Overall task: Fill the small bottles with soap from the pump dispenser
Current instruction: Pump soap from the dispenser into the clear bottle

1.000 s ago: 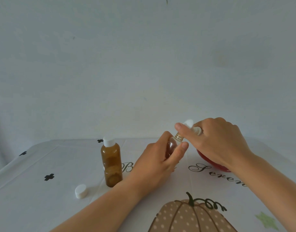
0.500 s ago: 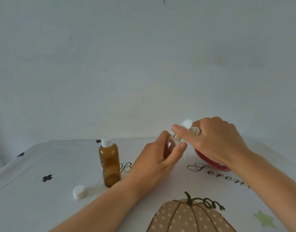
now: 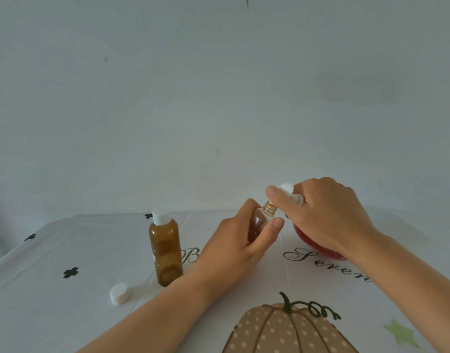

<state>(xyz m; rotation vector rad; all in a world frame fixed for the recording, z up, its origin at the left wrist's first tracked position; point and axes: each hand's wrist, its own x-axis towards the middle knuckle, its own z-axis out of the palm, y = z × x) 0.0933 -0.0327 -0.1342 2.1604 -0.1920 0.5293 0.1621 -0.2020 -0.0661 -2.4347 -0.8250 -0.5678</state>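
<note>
Dim, flat light (edges bowed)

Left hand (image 3: 237, 242) and right hand (image 3: 325, 215), both bare, joined to bare forearms (image 3: 155, 317) right up to the lower and right edges of the view. Slender fingers, short plain nails, clearest on the left thumb (image 3: 271, 229). Rounded knuckles in a row across the back of the right hand

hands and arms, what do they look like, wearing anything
Two bare hands: neither the left hand nor the right hand wears a glove, and no rings show. The left forearm and right forearm are bare to the frame edge, with no sleeve, watch or bracelet in view. The left thumbnail looks short and unpainted.
</note>
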